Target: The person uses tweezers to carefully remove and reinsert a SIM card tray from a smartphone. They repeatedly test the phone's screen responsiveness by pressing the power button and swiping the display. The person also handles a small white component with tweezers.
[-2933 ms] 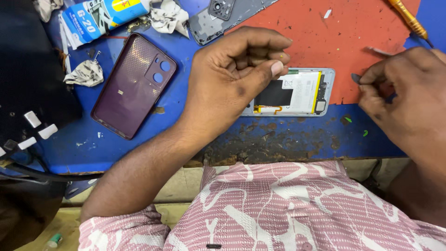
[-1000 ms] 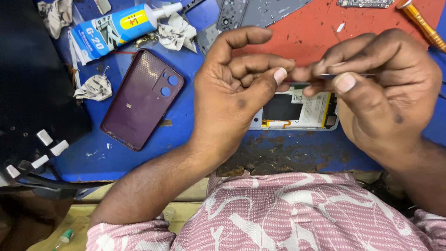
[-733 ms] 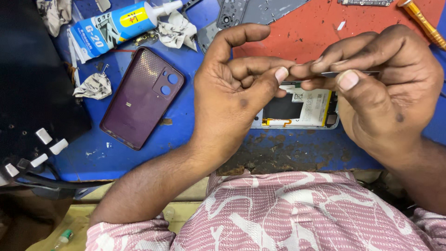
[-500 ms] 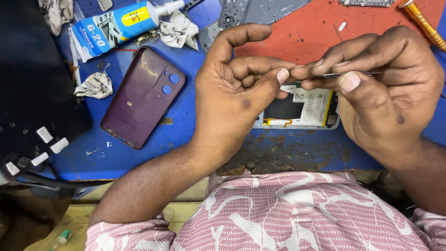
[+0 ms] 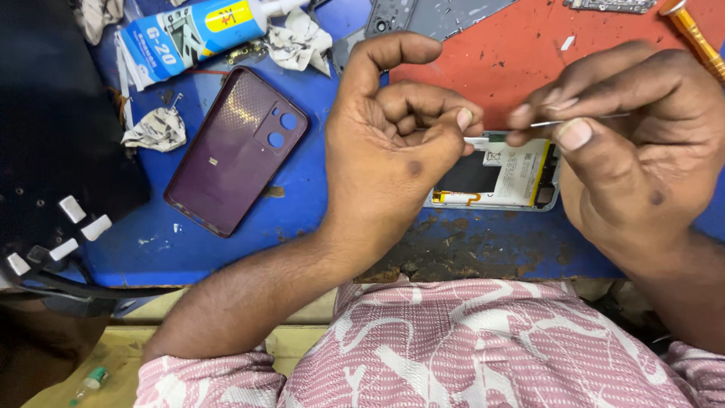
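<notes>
An opened phone (image 5: 498,177), its battery and inner parts showing, lies on the worn blue and red work mat (image 5: 317,219). My left hand (image 5: 393,159) rests over the phone's left end, thumb and forefinger pinched together; whether something tiny sits between them I cannot tell. My right hand (image 5: 627,143) hovers above the phone's right end and grips thin metal tweezers (image 5: 578,119), whose tips point left towards my left fingertips. A small gap separates the two hands.
A purple phone back cover (image 5: 236,149) lies on the mat's left side. A blue glue tube (image 5: 196,30) and crumpled tissues (image 5: 155,130) sit at the far left, a grey phone frame (image 5: 430,17) at the back, an orange screwdriver (image 5: 691,30) at the far right.
My right hand came in from the right with the tweezers and met my left fingertips above the phone. In the last half second the two hands drew slightly apart.
</notes>
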